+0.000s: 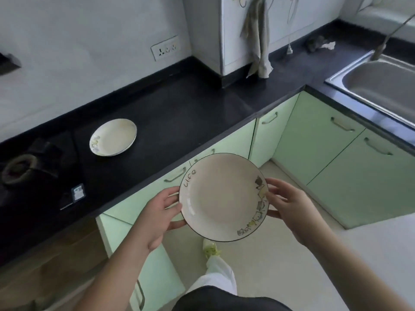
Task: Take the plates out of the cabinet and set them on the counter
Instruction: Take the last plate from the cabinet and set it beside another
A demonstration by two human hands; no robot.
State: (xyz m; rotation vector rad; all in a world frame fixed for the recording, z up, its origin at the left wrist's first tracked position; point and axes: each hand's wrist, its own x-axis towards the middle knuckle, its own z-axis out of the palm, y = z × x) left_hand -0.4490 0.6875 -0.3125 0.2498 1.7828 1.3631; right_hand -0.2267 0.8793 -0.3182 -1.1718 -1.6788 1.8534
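**Cream plate held over the floor, counter waiting**

Cream-glazed and dark-rimmed, the held plate [223, 197] sits level between both hands, out in front of the green cabinet doors [226, 145] and not yet over the black counter [170, 122]. The left hand [157, 217] cups its left edge, fingers curled under and thumb along the rim; the right hand [289, 206] grips the opposite edge, fingers loosely spread over the printed border. Another plate [113, 137] already lies on the counter, near the stove burner [18, 168]. To finish this step well, I would keep the plate flat, carry it over the bare stretch beside the first, and lower one edge down gently before letting go.
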